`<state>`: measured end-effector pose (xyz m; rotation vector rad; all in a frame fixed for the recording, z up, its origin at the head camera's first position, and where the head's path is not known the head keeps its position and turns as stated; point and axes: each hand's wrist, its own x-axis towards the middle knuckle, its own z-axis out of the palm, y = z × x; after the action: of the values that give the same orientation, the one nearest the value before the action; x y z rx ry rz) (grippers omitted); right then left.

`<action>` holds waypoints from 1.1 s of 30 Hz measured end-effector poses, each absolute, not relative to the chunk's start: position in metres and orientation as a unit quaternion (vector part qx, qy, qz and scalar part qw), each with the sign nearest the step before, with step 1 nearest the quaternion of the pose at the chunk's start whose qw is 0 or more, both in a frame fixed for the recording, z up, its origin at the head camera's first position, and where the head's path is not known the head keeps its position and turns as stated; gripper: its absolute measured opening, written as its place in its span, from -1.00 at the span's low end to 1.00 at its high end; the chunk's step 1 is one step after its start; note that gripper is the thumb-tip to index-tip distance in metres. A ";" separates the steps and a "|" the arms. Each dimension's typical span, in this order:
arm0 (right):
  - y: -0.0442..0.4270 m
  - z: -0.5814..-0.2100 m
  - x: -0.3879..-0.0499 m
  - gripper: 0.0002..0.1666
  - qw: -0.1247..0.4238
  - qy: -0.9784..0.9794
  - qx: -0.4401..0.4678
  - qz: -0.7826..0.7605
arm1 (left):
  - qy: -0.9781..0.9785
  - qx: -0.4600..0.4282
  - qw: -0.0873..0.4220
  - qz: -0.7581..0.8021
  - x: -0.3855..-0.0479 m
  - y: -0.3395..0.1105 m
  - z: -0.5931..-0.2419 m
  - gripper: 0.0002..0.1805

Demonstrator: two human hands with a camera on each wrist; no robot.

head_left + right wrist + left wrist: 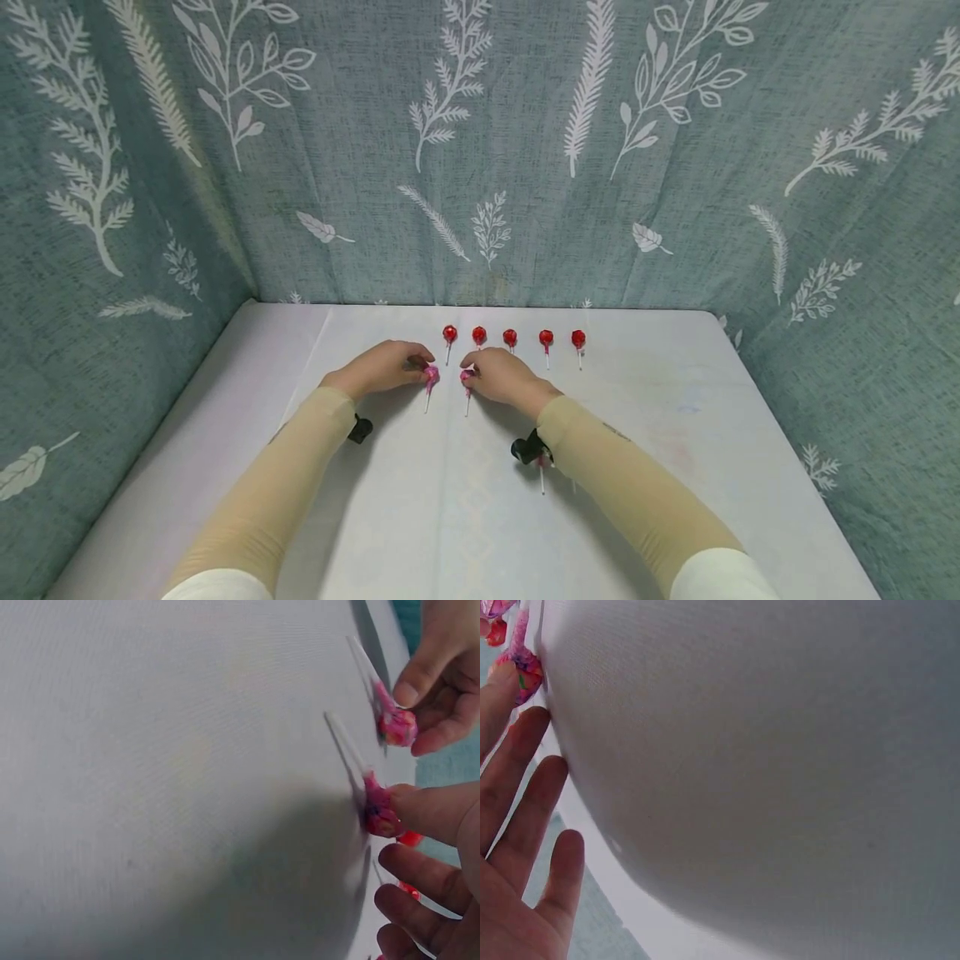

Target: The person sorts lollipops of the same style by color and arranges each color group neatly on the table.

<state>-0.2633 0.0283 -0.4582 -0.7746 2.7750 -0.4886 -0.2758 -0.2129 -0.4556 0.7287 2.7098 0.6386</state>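
Observation:
Two pink-wrapped lollipops lie side by side on the white table, white sticks toward the near edge. My left hand (386,367) pinches the head of the left pink lollipop (431,375), its thumb on the wrapper in the left wrist view. The right pink lollipop (381,814) is held at its head by my right hand (502,377); the thumb presses the wrapper and the other fingers spread beyond it. Just behind the hands is a row of several red lollipops (546,337), some sticks partly hidden by the right hand.
Under the right wrist, another lollipop (542,475) shows partly, with a second stick (573,486) beside it half hidden by the sleeve. The white table (465,533) ends at a blue-green leaf-patterned curtain (495,167) at the back and sides. Both wrists carry small black cameras.

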 end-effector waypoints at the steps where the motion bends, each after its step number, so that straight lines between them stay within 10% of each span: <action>1: 0.031 -0.457 -0.262 -0.61 0.110 0.943 -0.263 -0.172 | 0.933 0.250 0.133 0.221 -0.275 -0.212 -0.456 -0.61; 33: 0.170 -0.440 -0.190 -0.58 0.075 0.923 -0.255 -0.279 | 0.897 0.333 0.128 0.261 -0.221 -0.122 -0.432 -0.58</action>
<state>-0.1903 0.1701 -0.4400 -0.7648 2.7688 -0.8367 -0.2206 -0.1223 -0.4319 0.9691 2.6086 0.7590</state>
